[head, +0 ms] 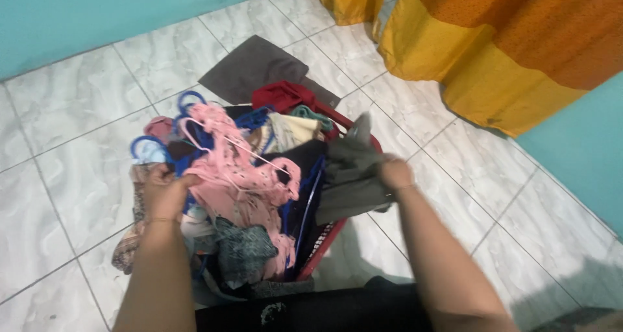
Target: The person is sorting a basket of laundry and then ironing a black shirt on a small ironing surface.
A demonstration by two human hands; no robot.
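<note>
Leaning over the heaped red basket (331, 235), the left hand (162, 192) pinches the pink garment (243, 176) at the pile's left edge; pink hanger (224, 141) just beyond. Right hand (394, 174) is closed on a grey cloth (354, 176) trailing leftward over the right rim.

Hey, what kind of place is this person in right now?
Probably a room in a home, during laundry sorting. The floor is pale marbled tile, an orange and yellow fabric curtain hangs by a teal painted wall, and both hands reach into a red plastic laundry basket heaped with clothes and hangers.
</note>
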